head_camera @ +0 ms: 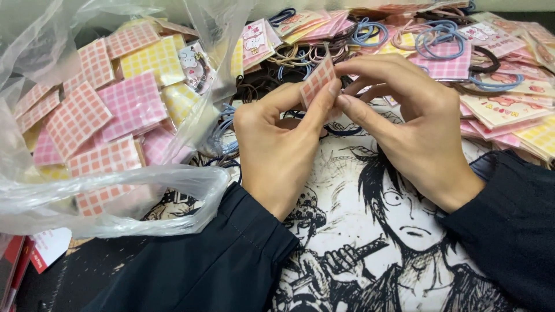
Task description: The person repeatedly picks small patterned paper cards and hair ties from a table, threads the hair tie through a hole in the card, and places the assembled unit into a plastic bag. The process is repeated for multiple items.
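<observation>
Pink-checked small paper card (318,80) pinched by left hand (277,144) and right hand (416,127) grips; mounting step apparently underway; next likely needs hair tie.

A plastic bag (110,196) of cards (133,104) lies left; behind and right spread loose cards (503,110) and, seemingly, hair ties (439,34).

Bare hands (347,130) emerge from long, loose black sleeves (231,254).
</observation>
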